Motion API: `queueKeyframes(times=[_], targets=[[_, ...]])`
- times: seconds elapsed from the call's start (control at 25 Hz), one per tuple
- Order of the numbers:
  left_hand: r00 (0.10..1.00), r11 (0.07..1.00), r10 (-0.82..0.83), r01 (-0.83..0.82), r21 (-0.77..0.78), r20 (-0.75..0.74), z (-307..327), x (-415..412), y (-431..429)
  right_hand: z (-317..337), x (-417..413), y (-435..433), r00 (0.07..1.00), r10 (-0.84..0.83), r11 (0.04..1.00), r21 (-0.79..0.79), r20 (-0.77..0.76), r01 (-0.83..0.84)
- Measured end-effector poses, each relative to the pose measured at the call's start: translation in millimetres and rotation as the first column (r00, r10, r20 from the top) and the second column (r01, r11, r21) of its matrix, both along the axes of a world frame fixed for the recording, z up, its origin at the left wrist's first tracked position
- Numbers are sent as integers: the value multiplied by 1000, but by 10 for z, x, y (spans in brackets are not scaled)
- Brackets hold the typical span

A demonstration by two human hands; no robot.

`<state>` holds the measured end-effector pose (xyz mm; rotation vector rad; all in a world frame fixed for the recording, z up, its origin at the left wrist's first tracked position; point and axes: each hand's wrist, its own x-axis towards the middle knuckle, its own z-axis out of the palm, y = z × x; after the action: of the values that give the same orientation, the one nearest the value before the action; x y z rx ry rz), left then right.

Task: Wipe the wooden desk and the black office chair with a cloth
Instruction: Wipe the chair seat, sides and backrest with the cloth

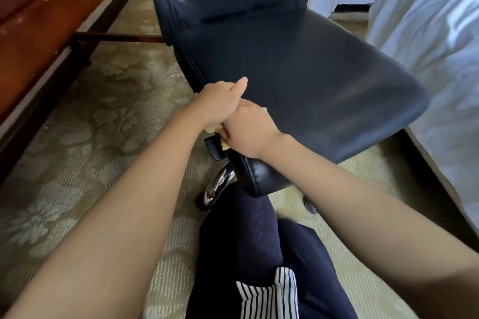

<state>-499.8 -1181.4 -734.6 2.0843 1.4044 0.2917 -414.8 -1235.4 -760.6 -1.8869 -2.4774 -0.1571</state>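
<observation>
Dark trousers (259,254) and a striped hem (267,298) fill the bottom of the view, so the person appears to crouch close to the black chair (298,80) to reach its underside. Both hands meet at the seat's left edge: the left hand (220,103) is curled around that edge with its thumb lifted, probably steadying the chair, while the right hand (248,132) is closed on a yellow cloth (225,144), only scraps showing, pressed by a black lever (213,147). Over at the far left stands the wooden surface (33,15), well apart from both hands.
</observation>
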Motion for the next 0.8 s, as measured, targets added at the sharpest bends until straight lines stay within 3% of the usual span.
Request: queueKeyframes(times=[0.08, 0.16, 0.32, 0.44, 0.56, 0.8], targets=[[999, 1000, 26, -26, 1, 42, -67, -26, -55, -102, -9, -259, 994, 107, 992, 61, 10, -108], [999, 998, 38, -39, 57, 26, -139, -12, -86, -231, 50, -568, 980, 182, 976, 133, -86, -169], [1000, 967, 9, -4, 255, -16, -345, 163, -293, -606, 380, -1099, 966, 215, 926, 345, -143, -155], [999, 960, -16, 4, 278, 40, -522, 351, -600, -804, 733, -1277, 969, 98, 928, 373, -229, -6], [993, 922, 32, 15, 388, -116, -647, 481, -718, -889, 1177, -1317, 913, -69, 924, 319, -403, 210], [971, 843, 74, 61, 534, -227, -718, 480, -723, -871, 1856, -1110, 586, -328, 744, 180, -741, 644]])
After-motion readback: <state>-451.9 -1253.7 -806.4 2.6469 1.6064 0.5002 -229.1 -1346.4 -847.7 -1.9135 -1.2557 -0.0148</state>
